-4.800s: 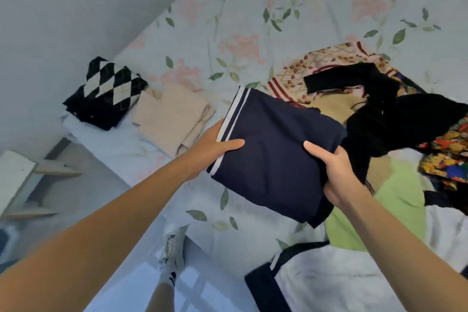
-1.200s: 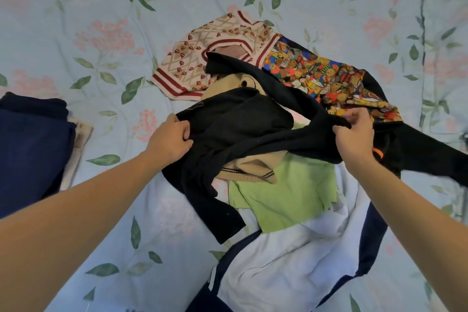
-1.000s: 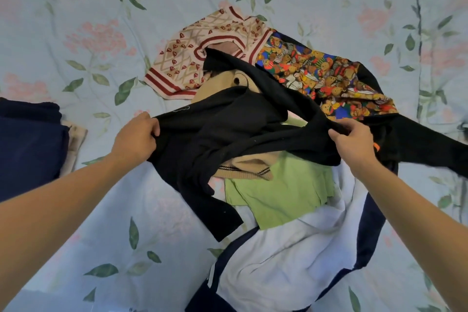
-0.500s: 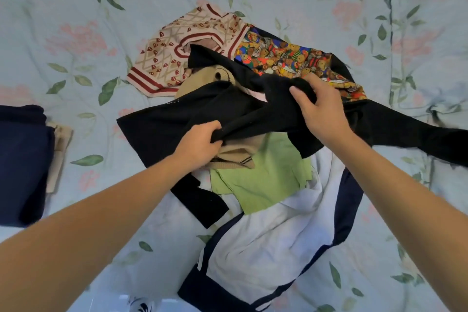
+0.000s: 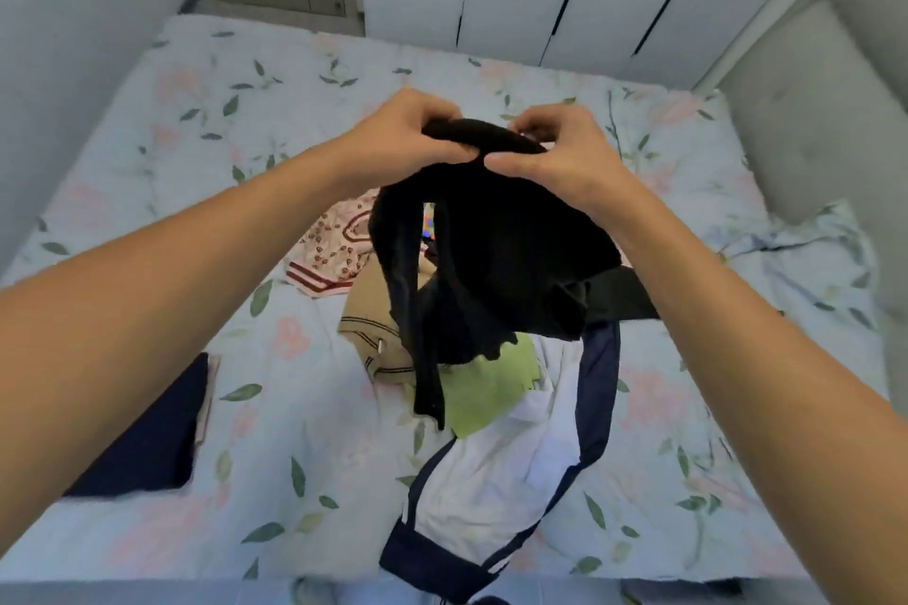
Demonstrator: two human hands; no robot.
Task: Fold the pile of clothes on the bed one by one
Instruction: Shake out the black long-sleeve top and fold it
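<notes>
A person lifts a black garment (image 5: 496, 251) clear above the pile of clothes (image 5: 471, 388) on a floral-sheeted bed (image 5: 275, 457), both hands bunched close together at the garment's top edge. The left hand (image 5: 408, 133) has fingers and thumb curled over the fabric; the right hand (image 5: 555, 147) pinches the same ridge just beside it, thumb tip almost meeting the left thumb. Both grips are tight and narrow, closed on cloth.

The garment hangs straight down from the hands, its long axis running vertically toward the pile, with a loose strip, perhaps a sleeve, trailing lowest on the left side and another dark length stretching off to the right of the pile. Its lower end appears still to brush the pile. Because the two grips sit side by side, the cloth is gathered rather than spread; the next move likely calls for the hands to part sideways along the top edge so the piece opens flat. Neither hand is clearly nearer; they share the hold.

Under the hanging cloth lie a green top (image 5: 486, 393), a white and navy garment (image 5: 496, 491), a tan piece (image 5: 373, 324) and a patterned cream top (image 5: 334, 251). Left of the pile, a folded navy item (image 5: 147, 447) rests on the bed.
</notes>
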